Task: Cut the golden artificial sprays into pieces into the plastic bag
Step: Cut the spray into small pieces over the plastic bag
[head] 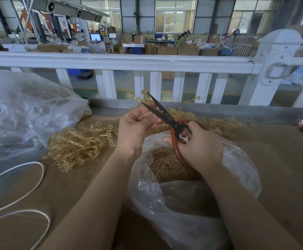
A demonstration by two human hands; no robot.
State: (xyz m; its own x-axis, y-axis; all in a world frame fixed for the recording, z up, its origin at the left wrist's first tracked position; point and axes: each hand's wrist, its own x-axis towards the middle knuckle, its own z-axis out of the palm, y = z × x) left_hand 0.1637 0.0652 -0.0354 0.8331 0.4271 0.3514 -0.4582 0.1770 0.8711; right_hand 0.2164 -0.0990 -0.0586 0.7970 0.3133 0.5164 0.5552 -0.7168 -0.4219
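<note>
The left hand (136, 127) pinches a golden spray (143, 98) with curled fingers, holding it between the parted blades of the scissors (165, 117). The right hand (199, 147) grips the red scissor handles, fingers closed through the loops. Directly below both hands sits the open plastic bag (183, 195), containing cut golden pieces (165, 165). Uncut golden sprays (78, 143) lie heaped on the brown tabletop (282, 168), left of and beyond the bag. A second clear bag (21, 112) occupies the far left. A white cord (39, 177) loops at near left. A white railing (129, 62) borders the far table edge.
</note>
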